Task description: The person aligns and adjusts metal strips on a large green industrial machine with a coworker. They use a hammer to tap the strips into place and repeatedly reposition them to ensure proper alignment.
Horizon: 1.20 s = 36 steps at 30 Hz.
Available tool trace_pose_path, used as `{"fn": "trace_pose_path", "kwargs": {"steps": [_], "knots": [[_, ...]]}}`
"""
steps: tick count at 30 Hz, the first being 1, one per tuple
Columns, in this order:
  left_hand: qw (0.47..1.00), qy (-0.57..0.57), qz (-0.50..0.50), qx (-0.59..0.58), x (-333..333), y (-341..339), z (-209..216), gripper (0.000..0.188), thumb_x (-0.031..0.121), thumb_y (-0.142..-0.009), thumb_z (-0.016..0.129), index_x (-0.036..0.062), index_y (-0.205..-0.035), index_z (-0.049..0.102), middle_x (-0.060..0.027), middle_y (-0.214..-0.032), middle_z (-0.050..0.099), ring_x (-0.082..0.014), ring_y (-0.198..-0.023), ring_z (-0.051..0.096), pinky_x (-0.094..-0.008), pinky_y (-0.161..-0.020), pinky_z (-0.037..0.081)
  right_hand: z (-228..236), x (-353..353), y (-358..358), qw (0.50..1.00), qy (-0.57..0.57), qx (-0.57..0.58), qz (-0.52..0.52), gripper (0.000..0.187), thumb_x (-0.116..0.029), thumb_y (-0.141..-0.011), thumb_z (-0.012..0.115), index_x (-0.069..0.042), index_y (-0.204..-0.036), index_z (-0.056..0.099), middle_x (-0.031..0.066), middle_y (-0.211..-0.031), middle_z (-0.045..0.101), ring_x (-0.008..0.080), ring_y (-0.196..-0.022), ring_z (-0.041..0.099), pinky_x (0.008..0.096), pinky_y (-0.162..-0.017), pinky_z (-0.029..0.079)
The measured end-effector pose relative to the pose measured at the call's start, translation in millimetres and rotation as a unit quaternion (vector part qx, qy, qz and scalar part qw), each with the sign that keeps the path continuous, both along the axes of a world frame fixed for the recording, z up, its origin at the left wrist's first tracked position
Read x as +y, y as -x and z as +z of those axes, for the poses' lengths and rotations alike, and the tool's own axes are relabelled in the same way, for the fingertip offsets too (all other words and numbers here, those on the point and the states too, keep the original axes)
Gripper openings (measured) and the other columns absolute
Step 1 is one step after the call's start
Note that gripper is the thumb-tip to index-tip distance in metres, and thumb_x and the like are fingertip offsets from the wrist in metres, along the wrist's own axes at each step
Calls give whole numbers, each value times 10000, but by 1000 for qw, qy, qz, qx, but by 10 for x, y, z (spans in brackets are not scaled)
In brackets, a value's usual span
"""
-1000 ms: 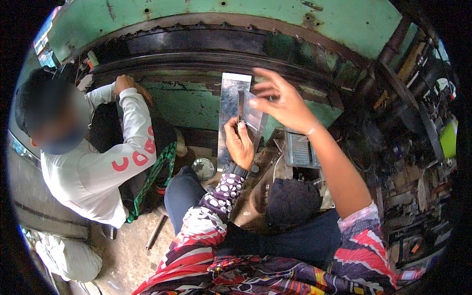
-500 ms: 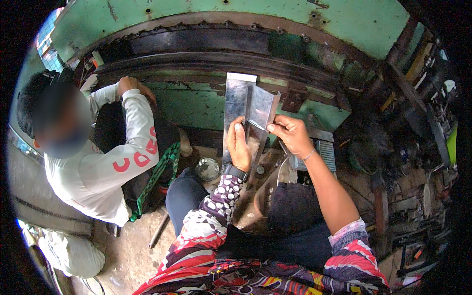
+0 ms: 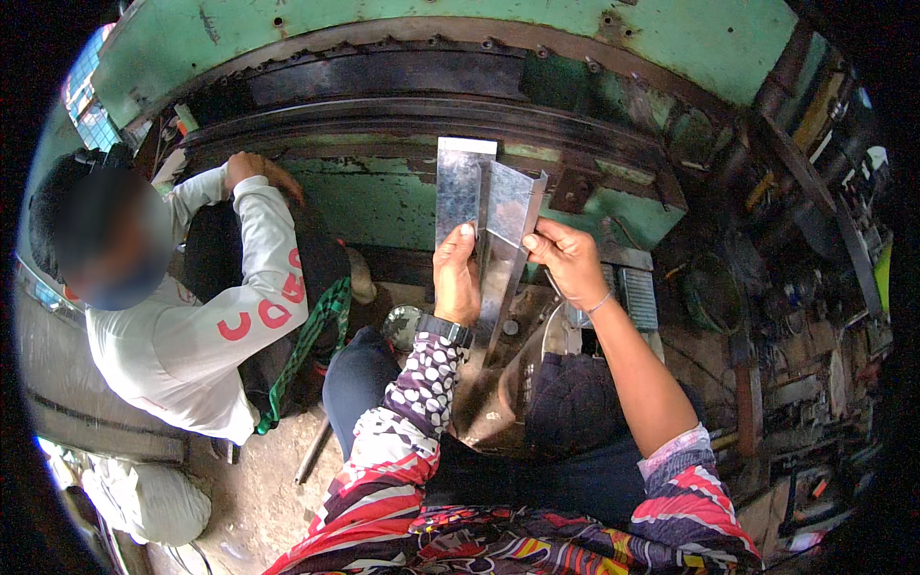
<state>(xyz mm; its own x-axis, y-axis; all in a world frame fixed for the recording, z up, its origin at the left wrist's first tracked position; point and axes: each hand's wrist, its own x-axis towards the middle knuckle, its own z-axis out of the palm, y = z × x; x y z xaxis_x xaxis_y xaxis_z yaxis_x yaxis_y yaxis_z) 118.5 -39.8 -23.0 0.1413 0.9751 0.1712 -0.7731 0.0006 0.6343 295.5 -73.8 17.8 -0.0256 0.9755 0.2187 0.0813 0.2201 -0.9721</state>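
In front of me I hold a long, shiny bent sheet-metal channel [image 3: 510, 199], tilted away from me. Beside it on the left lies a flat sheet-metal strip [image 3: 458, 187] with a bright far end; whether the two are one piece I cannot tell. My left hand [image 3: 457, 278] is closed on the metal from the left, its thumb pointing up along the inner fold and its other fingers mostly hidden. With thumb and fingers my right hand [image 3: 570, 264] pinches the channel's right edge.
A large green machine [image 3: 402, 187] with a dark long beam spans the far side. On the left crouches a person in a white sleeve [image 3: 240, 316]. A round tin [image 3: 402, 326] and a metal rod [image 3: 312, 448] lie on the floor; cluttered metal parts [image 3: 815, 383] fill the right.
My left hand has shifted slightly left, its thumb now straighter along the fold. The metal has moved a little up and left. My right hand keeps its pinch.
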Motion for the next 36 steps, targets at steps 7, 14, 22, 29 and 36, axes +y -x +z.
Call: {"fn": "trace_pose_path", "kwargs": {"steps": [7,14,22,29,36], "knots": [[1000,-8,-3,15,-2,-19,3,223,246,-1071,579,47,-1088,677,-20,-1057,707,-111,-955,637,-290,-897,501,3,-12,1,999,3,34,-11,321,-237,-1004,695,-3,-1223,709,29,-1062,737,97,-911,656,273,-794,548],[1000,-14,-18,21,2,-32,-3,231,265,-1075,575,52,-1098,661,-14,-1059,700,-109,-950,634,-286,-884,504,19,-59,-17,999,-3,42,16,318,-201,-1004,692,2,-1249,696,25,-1091,730,81,-923,644,267,-819,545],[999,8,-26,28,-27,-38,78,264,276,-1081,561,38,-1142,657,-34,-1077,705,-121,-967,644,-288,-891,511,73,-113,-49,1000,-9,4,18,295,-146,-1003,674,17,-1248,693,21,-1087,726,82,-924,631,258,-828,523],[998,-3,-49,43,-67,9,173,253,254,-1078,533,54,-1196,633,-60,-1151,691,-179,-1044,639,-345,-939,498,44,-100,-54,1000,-12,-15,7,321,-191,-989,713,16,-1235,702,13,-1053,718,87,-891,622,267,-803,524],[998,-1,-41,52,-77,19,236,293,287,-1092,514,35,-1179,635,-63,-1106,700,-157,-987,653,-318,-905,515,-17,-72,-46,999,-15,-31,-6,304,-204,-1015,675,39,-1196,701,12,-1010,722,87,-887,624,252,-814,513]]}}
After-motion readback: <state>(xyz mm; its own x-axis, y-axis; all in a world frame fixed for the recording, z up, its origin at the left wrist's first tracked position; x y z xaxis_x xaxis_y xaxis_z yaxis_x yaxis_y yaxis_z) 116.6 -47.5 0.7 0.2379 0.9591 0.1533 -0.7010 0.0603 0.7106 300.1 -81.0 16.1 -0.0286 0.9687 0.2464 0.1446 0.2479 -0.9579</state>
